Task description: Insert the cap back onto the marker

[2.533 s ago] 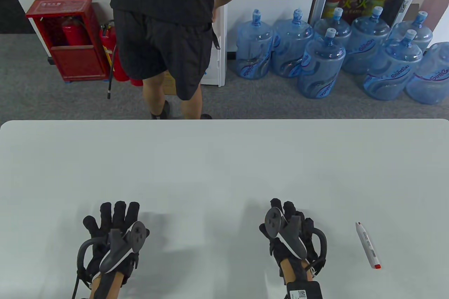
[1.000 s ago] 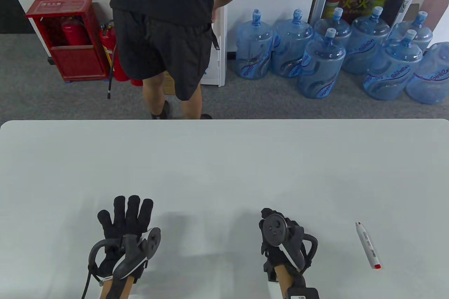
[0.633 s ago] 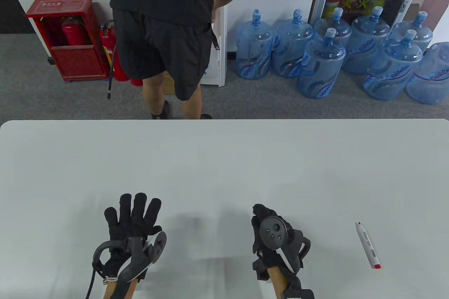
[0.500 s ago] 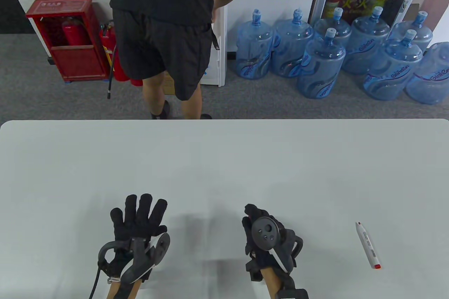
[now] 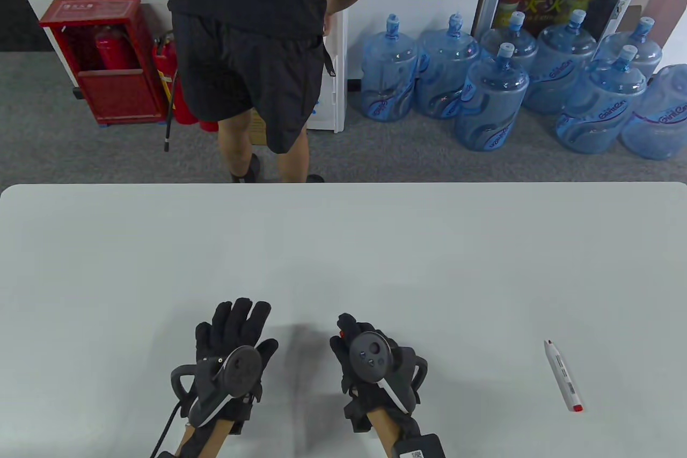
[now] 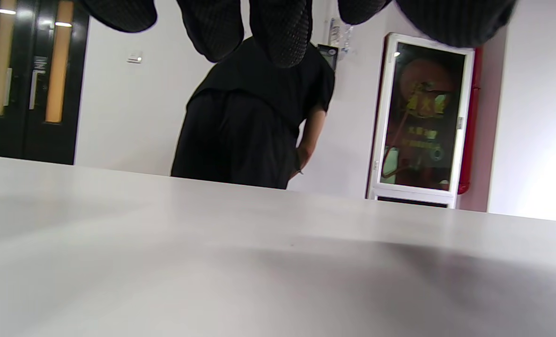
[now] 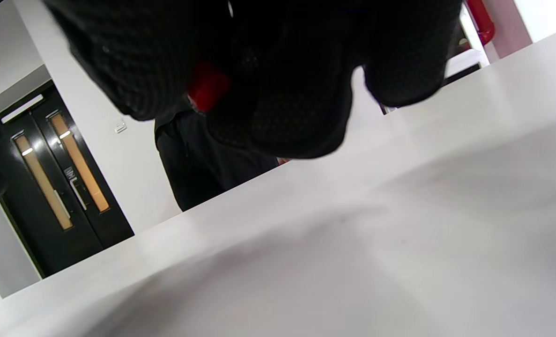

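Observation:
A white marker (image 5: 562, 375) with a red end lies uncapped on the white table (image 5: 343, 243) at the right, its tip pointing away from me. My right hand (image 5: 351, 332) is far to the marker's left, near the table's middle, fingers curled around a small red cap (image 5: 341, 322). The cap shows between the fingers in the right wrist view (image 7: 207, 86). My left hand (image 5: 236, 321) hovers just left of the right hand, fingers stretched out and holding nothing; its fingertips (image 6: 278, 32) hang in at the top of the left wrist view.
A person in black (image 5: 252, 39) stands beyond the table's far edge. Blue water bottles (image 5: 494, 98) and a red extinguisher box (image 5: 102, 60) stand on the floor behind. The table's far edge (image 5: 343, 185) runs across the view.
Both hands have moved toward the table's middle and closer together. The right hand has turned leftward with its fingers curled around the red cap. The marker has not moved.

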`<state>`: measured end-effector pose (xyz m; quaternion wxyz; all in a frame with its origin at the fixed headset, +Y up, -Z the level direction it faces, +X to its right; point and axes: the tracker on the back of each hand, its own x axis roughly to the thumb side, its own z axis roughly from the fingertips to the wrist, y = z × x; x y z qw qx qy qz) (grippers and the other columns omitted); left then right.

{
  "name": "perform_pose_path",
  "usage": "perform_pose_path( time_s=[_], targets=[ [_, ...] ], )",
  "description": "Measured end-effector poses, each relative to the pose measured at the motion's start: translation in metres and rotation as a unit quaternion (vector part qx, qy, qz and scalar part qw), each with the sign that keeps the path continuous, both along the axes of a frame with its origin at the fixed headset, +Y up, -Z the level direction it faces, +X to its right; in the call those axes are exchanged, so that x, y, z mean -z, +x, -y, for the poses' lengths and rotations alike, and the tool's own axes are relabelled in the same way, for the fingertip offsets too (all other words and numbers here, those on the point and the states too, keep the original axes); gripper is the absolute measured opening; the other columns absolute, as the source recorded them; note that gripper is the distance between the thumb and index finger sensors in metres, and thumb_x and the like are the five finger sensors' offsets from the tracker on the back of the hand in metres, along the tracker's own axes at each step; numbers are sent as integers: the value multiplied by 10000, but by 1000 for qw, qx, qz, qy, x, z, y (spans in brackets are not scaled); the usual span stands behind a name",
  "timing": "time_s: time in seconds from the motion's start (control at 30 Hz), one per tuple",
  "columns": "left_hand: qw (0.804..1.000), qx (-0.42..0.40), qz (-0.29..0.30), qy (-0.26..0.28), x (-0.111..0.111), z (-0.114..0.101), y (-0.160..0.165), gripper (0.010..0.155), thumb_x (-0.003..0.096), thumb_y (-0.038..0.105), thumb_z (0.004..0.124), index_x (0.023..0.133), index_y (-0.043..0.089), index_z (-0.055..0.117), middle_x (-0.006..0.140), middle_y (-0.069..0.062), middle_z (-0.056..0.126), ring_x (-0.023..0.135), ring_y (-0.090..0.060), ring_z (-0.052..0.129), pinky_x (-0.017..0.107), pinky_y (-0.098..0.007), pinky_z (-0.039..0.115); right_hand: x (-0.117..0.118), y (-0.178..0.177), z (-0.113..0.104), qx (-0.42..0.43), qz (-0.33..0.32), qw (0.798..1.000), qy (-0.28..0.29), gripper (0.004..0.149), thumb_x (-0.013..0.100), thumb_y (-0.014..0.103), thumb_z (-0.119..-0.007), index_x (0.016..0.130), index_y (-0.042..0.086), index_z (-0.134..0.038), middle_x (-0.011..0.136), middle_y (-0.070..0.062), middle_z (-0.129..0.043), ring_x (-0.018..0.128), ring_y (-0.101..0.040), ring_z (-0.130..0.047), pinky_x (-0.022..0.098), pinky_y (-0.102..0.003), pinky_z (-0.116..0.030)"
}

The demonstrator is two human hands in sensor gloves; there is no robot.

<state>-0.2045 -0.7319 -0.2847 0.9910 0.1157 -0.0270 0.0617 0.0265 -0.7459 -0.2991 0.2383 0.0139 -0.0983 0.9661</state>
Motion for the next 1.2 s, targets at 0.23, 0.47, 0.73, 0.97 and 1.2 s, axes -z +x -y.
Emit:
perform_pose_path(
  time_s=[0.23,0.47,0.73,0.97,1.2],
  targets=[
    [995,-91,27,-4,0,-1,4,667,437,592,684,1055,483,459,1166,58,698,1077,-334,772,739,-637,583,-2,-20,1,-49,-42,998,-1,632,442,408,-705,988,119,-574,817,0,-855,527,-178,-935,600,-550,-766],
    [974,-207,53,-70,1,6,4,604,430,572,712,1016,448,626,1035,70,896,909,-300,973,698,-602,668,-11,-41,-2,-65,-118,991,-7,648,449,336,-717,1005,94,-489,906,-43,-766,606,-205,-895,635,-563,-732],
    [945,-296,71,-122,1,12,2,597,416,548,754,979,351,737,909,52,1002,751,-270,1067,650,-583,721,-23,-50,-8,-80,-121,987,71,581,395,321,-843,942,203,-688,885,-28,-797,609,-206,-917,635,-557,-742],
    [916,-364,60,-158,5,21,-4,568,409,502,815,945,316,787,821,52,1052,646,-243,1103,622,-573,748,-24,-46,-8,-10,-131,989,60,580,394,305,-852,940,195,-688,893,-36,-784,612,-210,-907,643,-563,-732],
    [909,-380,52,-164,6,21,-7,545,403,499,832,913,307,811,747,74,1074,534,-210,1118,598,-557,774,-28,-52,-9,-28,-154,985,80,605,404,278,-817,966,171,-623,920,-50,-742,629,-205,-897,652,-562,-724]
  ],
)
